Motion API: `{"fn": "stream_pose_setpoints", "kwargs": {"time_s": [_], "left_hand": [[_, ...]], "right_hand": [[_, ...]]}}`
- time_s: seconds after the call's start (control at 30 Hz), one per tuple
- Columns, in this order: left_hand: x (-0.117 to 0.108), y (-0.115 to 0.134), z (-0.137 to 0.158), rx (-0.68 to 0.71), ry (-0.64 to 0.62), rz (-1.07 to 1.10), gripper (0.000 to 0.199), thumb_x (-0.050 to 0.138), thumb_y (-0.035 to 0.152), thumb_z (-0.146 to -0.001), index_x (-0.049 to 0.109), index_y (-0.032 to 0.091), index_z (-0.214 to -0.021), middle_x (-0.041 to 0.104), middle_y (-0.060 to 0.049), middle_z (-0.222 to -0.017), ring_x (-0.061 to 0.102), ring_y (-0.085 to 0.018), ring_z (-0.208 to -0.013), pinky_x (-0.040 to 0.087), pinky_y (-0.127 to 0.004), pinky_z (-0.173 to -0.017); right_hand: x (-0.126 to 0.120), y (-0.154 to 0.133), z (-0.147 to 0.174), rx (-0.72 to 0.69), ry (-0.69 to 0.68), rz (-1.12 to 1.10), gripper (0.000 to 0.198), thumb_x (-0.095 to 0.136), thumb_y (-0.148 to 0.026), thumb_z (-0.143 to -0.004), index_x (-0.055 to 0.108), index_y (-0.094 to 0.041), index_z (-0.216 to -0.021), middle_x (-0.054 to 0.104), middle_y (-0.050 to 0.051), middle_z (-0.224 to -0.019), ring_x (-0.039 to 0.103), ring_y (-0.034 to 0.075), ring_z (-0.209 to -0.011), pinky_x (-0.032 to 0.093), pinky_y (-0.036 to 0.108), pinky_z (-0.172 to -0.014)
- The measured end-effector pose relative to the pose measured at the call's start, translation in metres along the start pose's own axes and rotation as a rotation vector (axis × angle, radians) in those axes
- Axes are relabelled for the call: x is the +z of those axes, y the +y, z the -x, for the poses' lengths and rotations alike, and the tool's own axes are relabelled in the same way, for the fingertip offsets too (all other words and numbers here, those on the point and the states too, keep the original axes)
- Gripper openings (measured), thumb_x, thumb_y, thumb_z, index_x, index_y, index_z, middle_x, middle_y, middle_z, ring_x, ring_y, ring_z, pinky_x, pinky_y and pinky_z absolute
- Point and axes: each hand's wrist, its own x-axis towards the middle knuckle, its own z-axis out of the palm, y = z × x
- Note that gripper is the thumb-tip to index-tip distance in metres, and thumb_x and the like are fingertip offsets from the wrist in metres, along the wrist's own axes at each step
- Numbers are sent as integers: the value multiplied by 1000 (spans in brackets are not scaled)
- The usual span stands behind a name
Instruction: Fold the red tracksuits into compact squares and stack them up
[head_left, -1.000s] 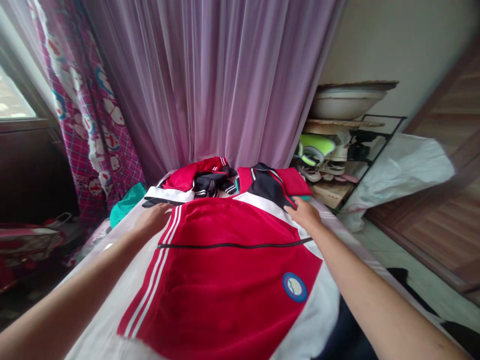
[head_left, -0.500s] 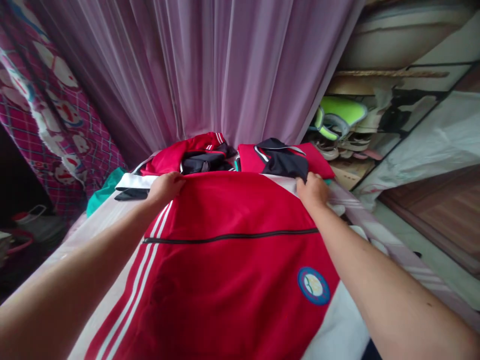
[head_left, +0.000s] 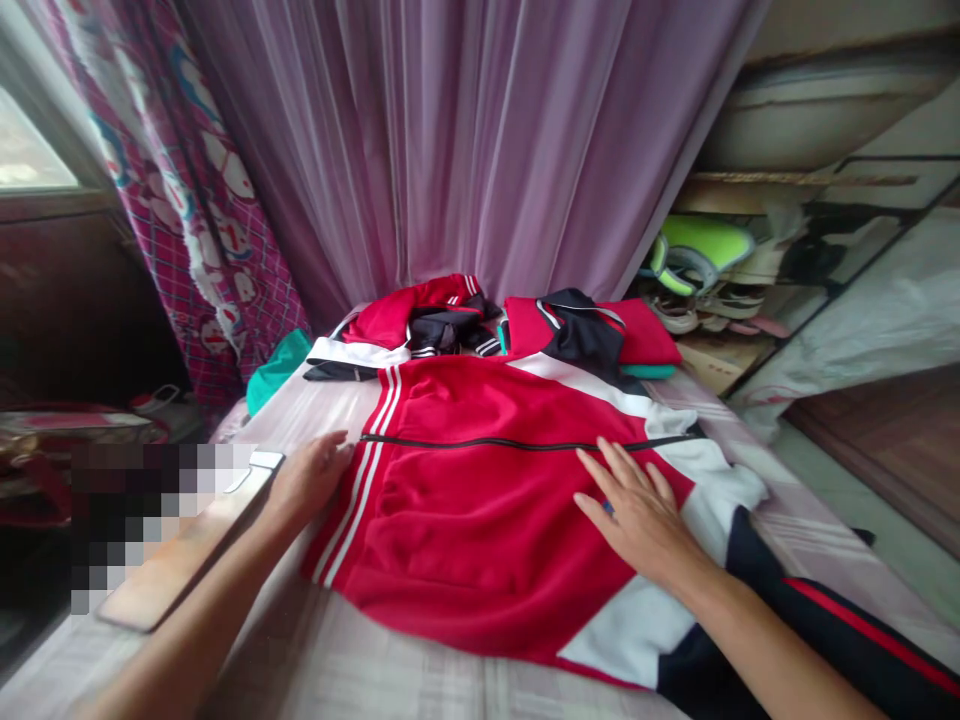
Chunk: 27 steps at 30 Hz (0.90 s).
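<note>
A red, white and navy zip jacket point(head_left: 480, 510) lies spread on the bed, front side up, its dark zipper running across it. White double stripes edge its hem on the left. My right hand point(head_left: 637, 510) rests open on the chest, fingers spread just below the zipper and covering most of a blue badge. Beside the hem, near the zipper's end, my left hand point(head_left: 311, 478) has its fingers loosely bent and apart, holding nothing. A navy sleeve point(head_left: 840, 625) with a red stripe stretches off to the lower right.
Behind the jacket lie a rumpled red and navy garment point(head_left: 397, 310) and a folded red one point(head_left: 649, 330). A purple curtain point(head_left: 480, 150) hangs at the back. Shoes point(head_left: 675, 315) sit on a rack to the right. A partly pixelated flat object point(head_left: 195, 545) is beside my left forearm.
Both hands have let go of the jacket's far edge and come back nearer. The jacket now lies flatter and farther away, with its near edge in view.
</note>
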Motion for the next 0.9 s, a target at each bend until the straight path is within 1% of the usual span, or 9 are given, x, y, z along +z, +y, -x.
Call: {"fn": "stream_pose_setpoints", "kwargs": {"time_s": [0.1,0.17,0.3,0.4,0.5,0.6,0.7,0.8,0.9], "left_hand": [[-4,-6,21,79,-28,-75,42,41,45,-91,74,24,-107,73,-6,-121,65,-24,-114,48,-36,-102],[-3,2,26,79,-31,-96,40,43,46,-91,74,26,-106,72,-5,-124,65,-23,-115,48,-34,-100],[-5,29,25,-37,-57,-163,37,52,45,-88,74,24,-108,73,-8,-121,66,-27,-112,50,-35,-93],[-5,44,27,-108,-63,-153,38,52,43,-89,73,22,-113,74,-10,-119,67,-29,-111,50,-36,-89],[-4,50,29,-104,-41,-62,40,43,38,-94,68,23,-121,74,-10,-119,68,-25,-108,49,-33,-86],[-6,45,25,-139,-64,-34,41,39,37,-95,66,24,-123,75,-9,-116,70,-24,-105,50,-31,-81],[-10,36,13,-177,-117,-43,39,42,39,-92,71,22,-112,77,-11,-105,72,-26,-98,50,-30,-75],[-12,25,1,-183,-158,-40,38,44,40,-89,74,19,-98,77,-10,-82,72,-26,-80,50,-29,-64],[-6,15,-6,-231,-201,42,40,47,45,-85,74,18,-96,69,-5,-62,68,-22,-62,47,-27,-54]], "right_hand": [[16,16,27,201,-31,115,57,36,-47,-92,52,-27,-143,48,14,-152,40,32,-141,30,60,-112],[18,23,29,250,-46,150,58,33,-45,-93,52,-25,-144,48,15,-152,42,31,-140,32,59,-110],[7,22,22,247,-102,159,58,34,-45,-95,52,-22,-144,46,15,-153,42,29,-140,35,55,-109],[2,15,21,256,-105,141,58,34,-46,-96,52,-21,-144,46,15,-153,42,29,-141,36,54,-109],[0,11,21,265,-87,116,57,34,-46,-96,53,-20,-143,48,14,-152,43,29,-140,35,54,-110],[-10,14,23,245,-48,69,50,36,-40,-97,61,-20,-135,55,13,-146,50,27,-133,39,47,-107],[-28,29,23,270,15,33,43,37,-30,-96,68,-20,-124,62,12,-138,57,26,-124,43,42,-101],[-49,52,17,398,111,73,42,40,-25,-94,68,-18,-124,63,14,-135,57,29,-120,44,44,-96],[-66,72,2,555,76,125,46,42,-37,-94,66,-14,-126,65,19,-129,57,33,-118,45,46,-93]]}}
